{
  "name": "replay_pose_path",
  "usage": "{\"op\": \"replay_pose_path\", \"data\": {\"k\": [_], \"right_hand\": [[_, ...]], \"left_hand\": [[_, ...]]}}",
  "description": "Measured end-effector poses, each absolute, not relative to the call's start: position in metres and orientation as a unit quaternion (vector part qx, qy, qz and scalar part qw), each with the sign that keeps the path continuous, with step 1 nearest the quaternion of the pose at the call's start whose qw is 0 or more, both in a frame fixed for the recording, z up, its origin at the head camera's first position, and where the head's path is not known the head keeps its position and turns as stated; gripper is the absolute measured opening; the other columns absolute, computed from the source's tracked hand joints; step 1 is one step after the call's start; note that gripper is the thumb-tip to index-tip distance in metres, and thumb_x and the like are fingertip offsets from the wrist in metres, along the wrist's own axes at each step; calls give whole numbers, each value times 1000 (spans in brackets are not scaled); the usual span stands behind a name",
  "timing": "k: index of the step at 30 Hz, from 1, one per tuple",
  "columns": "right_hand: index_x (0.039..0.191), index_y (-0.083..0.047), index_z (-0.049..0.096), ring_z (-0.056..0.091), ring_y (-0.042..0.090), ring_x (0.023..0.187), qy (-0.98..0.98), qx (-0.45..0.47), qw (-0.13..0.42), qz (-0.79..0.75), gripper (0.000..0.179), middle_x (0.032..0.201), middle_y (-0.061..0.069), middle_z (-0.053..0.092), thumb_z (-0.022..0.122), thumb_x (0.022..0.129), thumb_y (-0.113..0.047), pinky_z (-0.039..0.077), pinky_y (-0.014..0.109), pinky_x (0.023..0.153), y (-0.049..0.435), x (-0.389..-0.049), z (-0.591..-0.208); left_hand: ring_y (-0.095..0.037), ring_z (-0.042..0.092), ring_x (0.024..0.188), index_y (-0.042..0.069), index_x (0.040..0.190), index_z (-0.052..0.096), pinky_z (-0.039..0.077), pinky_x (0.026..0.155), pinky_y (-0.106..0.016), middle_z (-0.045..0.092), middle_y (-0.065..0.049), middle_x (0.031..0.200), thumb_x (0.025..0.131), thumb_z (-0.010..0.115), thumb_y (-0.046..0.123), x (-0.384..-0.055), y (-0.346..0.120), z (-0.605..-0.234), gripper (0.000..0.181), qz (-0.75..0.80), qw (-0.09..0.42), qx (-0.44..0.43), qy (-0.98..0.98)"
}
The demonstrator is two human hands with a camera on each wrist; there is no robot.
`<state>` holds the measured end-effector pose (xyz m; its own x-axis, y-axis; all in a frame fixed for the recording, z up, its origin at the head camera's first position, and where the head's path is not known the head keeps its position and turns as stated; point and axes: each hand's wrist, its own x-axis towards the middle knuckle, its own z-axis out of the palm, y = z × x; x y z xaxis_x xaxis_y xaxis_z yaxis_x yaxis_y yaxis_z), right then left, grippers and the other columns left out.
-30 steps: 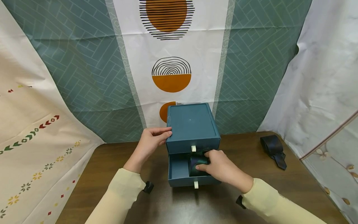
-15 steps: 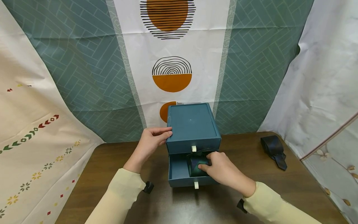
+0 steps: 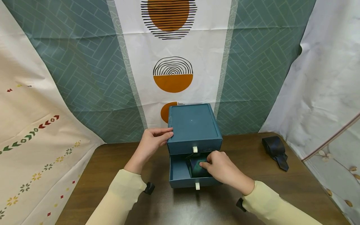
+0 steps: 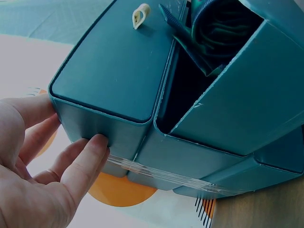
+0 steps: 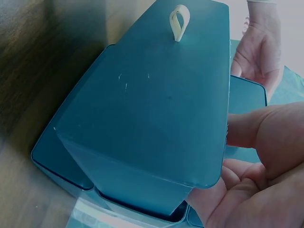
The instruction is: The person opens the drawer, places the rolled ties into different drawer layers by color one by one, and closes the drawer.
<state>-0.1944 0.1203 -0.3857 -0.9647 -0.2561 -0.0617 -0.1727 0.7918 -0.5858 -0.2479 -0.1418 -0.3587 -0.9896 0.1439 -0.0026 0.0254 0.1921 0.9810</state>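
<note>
A blue-green drawer unit (image 3: 194,123) stands on the table, its lower drawer (image 3: 180,170) pulled out. In that drawer lies a rolled dark green and navy necktie (image 3: 197,170), whose coil (image 4: 223,33) shows in the left wrist view. My right hand (image 3: 225,168) reaches in from the right and pinches the necktie, thumb in front; the drawer wall hides its fingertips in the right wrist view. My left hand (image 3: 152,143) touches the unit's upper left edge with fairly straight fingers (image 4: 85,166).
A second rolled dark necktie (image 3: 274,147) lies at the table's right, its tail toward the front. The upper drawer (image 3: 180,147) is closed above the open one and overhangs the necktie. Hanging cloths border the wooden table (image 3: 157,206) behind and on both sides.
My right hand has shifted slightly at the necktie, its thumb now higher on the roll. A loose end of the roll shows more at its left. My left hand has stayed put.
</note>
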Motion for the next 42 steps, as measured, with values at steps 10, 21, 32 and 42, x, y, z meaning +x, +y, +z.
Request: {"op": "replay_pose_path", "data": {"k": [10,21,32,42], "right_hand": [[42,-17,37,25,11,35,941,-117,50,-312,56,40,-7,24,67,85,-38,18,22,39,116,-199,-391],[41,-16,42,27,11,34,947,-83,23,-311,56,39,-6,25,63,88,-39,18,22,36,112,-207,-396],[41,-15,45,26,12,34,942,-86,24,-323,56,40,-6,25,63,87,-42,17,23,37,114,-209,-398],[46,-11,60,29,11,34,940,-91,33,-327,51,39,-6,28,64,86,-42,21,23,38,117,-210,-396]], "left_hand": [[-14,63,106,22,112,70,52,91,-31,66,3,117,82,70,36,-248,-141,-359,33,634,44,51,770],[-14,63,106,22,112,70,53,90,-31,66,2,117,82,71,36,-248,-141,-359,33,637,43,53,768],[-13,63,106,22,111,71,52,91,-31,67,3,116,82,71,36,-247,-140,-358,32,637,43,48,769],[-13,63,107,22,112,70,52,91,-32,66,3,117,82,70,36,-247,-140,-358,32,636,43,49,769]]}}
